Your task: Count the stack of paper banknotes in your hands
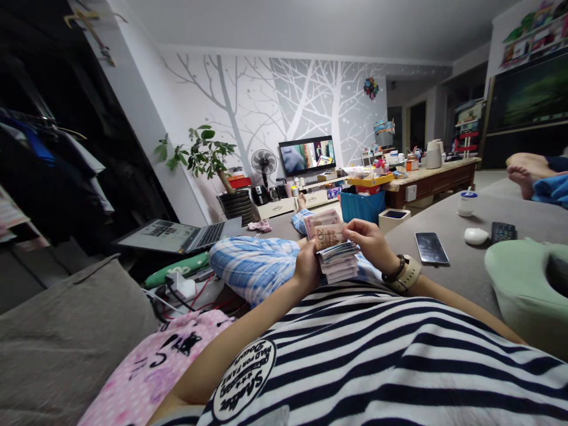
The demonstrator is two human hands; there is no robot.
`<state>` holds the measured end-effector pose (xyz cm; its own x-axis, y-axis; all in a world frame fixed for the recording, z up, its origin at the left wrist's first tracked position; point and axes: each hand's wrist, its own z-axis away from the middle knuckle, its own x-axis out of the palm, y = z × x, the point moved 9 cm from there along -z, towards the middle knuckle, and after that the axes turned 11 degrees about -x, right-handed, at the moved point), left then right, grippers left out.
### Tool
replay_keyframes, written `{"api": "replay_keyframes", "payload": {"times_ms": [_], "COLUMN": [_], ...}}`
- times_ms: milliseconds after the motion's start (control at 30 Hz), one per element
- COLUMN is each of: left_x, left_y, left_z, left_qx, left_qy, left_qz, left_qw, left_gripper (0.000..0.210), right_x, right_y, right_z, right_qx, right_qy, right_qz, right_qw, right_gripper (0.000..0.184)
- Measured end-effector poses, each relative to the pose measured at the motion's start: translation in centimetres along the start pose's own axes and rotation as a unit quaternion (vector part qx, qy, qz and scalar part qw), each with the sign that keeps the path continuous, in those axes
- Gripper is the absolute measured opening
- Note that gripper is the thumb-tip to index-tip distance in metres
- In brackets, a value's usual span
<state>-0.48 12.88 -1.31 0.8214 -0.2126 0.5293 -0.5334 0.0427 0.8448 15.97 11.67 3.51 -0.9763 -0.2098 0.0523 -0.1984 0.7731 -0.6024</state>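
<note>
Gripping the left edge of a thick stack of pinkish and brown paper banknotes just below mid-frame, the left hand closes around it — while the right hand pinches the right edge of a brown paper note marked 20. A flat, black-screened smartphone lies at centre right, near a rounded white computer mouse.
</note>
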Motion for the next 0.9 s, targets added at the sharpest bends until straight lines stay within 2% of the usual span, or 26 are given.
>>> {"api": "replay_keyframes", "payload": {"times_ms": [133, 400, 600, 900], "left_x": [0.1, 0.4, 0.1, 0.0], "left_y": [0.0, -0.7, -0.8, -0.6], "left_z": [0.2, 0.1, -0.2, -0.1], "left_qx": [-0.019, -0.034, -0.040, -0.026], "left_qy": [-0.008, -0.005, -0.015, -0.001], "left_qz": [-0.007, 0.009, 0.002, 0.004], "left_qw": [1.000, 0.999, 0.999, 1.000], "left_gripper": [0.034, 0.047, 0.038, 0.040], "right_x": [-0.1, -0.2, -0.1, -0.2], "right_y": [-0.1, 0.1, -0.3, -1.3], "right_z": [-0.1, -0.1, -0.1, 0.0], "right_qx": [-0.010, 0.001, 0.005, -0.016], "right_qy": [0.010, 0.013, 0.014, 0.018], "right_qz": [-0.001, 0.002, 0.003, 0.023], "right_qw": [1.000, 1.000, 1.000, 0.999], "right_gripper": [0.046, 0.048, 0.052, 0.057]}}
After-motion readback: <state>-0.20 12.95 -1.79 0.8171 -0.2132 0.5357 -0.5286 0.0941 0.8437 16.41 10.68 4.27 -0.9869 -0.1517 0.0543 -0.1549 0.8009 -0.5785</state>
